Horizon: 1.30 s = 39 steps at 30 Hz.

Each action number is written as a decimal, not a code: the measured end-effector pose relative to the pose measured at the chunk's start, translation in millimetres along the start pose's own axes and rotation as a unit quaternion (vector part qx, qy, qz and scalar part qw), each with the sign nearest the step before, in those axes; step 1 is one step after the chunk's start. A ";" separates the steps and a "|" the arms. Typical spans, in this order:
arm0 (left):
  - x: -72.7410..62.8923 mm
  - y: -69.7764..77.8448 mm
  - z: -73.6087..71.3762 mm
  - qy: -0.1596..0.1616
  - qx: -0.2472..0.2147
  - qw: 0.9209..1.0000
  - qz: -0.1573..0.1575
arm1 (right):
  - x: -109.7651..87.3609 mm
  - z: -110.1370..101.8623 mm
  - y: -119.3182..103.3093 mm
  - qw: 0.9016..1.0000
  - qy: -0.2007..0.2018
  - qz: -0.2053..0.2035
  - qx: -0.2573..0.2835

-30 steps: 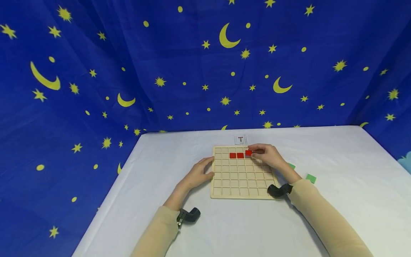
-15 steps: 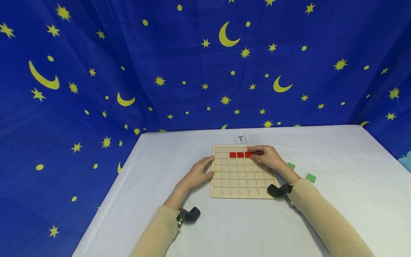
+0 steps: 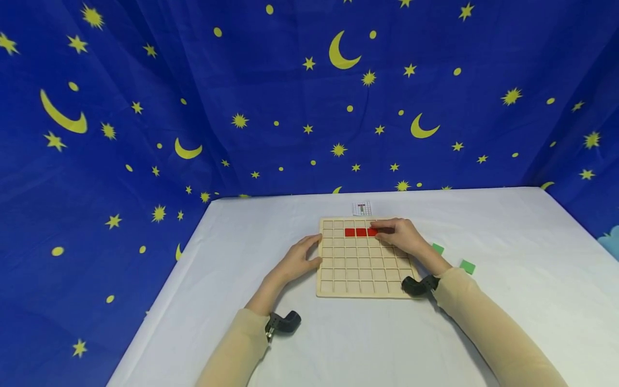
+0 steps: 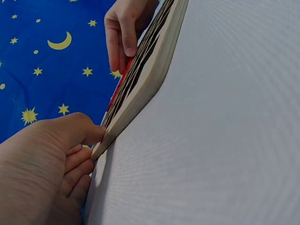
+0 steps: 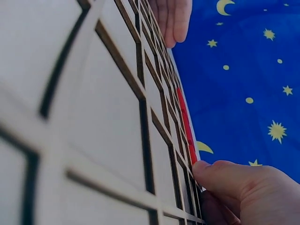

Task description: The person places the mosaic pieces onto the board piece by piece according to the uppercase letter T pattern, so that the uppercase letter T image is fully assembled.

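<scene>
A square wooden grid board (image 3: 345,273) lies on the table, with three red square tiles (image 3: 350,233) side by side in its second row from the far edge. My right hand (image 3: 405,235) pinches the rightmost red tile (image 3: 372,232) between thumb and fingers, partly covering it. The right wrist view shows the right thumb (image 5: 204,169) right at the end of the red row. At the board's left edge, my left hand (image 3: 296,262) touches the rim with its thumb and fingers spread apart. In the left wrist view, the left thumb (image 4: 86,131) rests against the board's edge.
Two green tiles lie right of the board: one green tile (image 3: 437,248) beside the right forearm, another green tile (image 3: 467,266) farther out. A small printed grid card (image 3: 361,208) lies beyond the board's far edge. A blue star-patterned cloth (image 3: 290,97) hangs behind the white table (image 3: 367,344).
My right hand has lowered the third red tile from a raised, tilted position into line with the other two. The left hand stays at the board's edge.
</scene>
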<state>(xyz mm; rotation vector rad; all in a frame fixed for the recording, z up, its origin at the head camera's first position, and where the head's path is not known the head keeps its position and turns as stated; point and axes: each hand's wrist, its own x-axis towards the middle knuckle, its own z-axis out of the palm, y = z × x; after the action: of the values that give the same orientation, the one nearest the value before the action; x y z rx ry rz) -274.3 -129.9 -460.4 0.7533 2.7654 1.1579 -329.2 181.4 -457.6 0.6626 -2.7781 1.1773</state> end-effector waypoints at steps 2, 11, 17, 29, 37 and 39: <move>0.4 0.9 0.1 -0.001 -0.001 1.000 0.000 | 0.2 -1.5 -0.5 0.999 -0.004 0.021 0.043; 1.7 0.2 2.0 -0.005 0.000 1.000 0.000 | -0.3 -24.0 -19.2 0.957 0.004 0.066 0.281; 2.2 -1.2 2.1 -0.004 0.006 1.000 0.006 | -14.6 -53.9 -26.3 0.960 0.033 0.056 0.272; 1.2 -2.9 0.7 0.002 0.003 1.000 0.001 | -68.4 -99.0 0.7 0.977 0.095 0.095 0.164; 2.7 -2.2 2.0 0.003 -0.003 1.000 0.003 | -96.4 -96.0 15.5 0.979 0.103 0.119 0.133; 2.6 -1.4 2.5 0.001 -0.004 1.000 -0.001 | -100.6 -92.8 19.8 0.982 0.101 0.115 0.115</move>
<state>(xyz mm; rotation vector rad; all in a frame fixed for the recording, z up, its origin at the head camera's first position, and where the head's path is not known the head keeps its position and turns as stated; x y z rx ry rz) -276.7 -127.9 -462.8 0.7501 2.7608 1.1696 -256.8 295.1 -426.3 0.2189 -2.6237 1.5290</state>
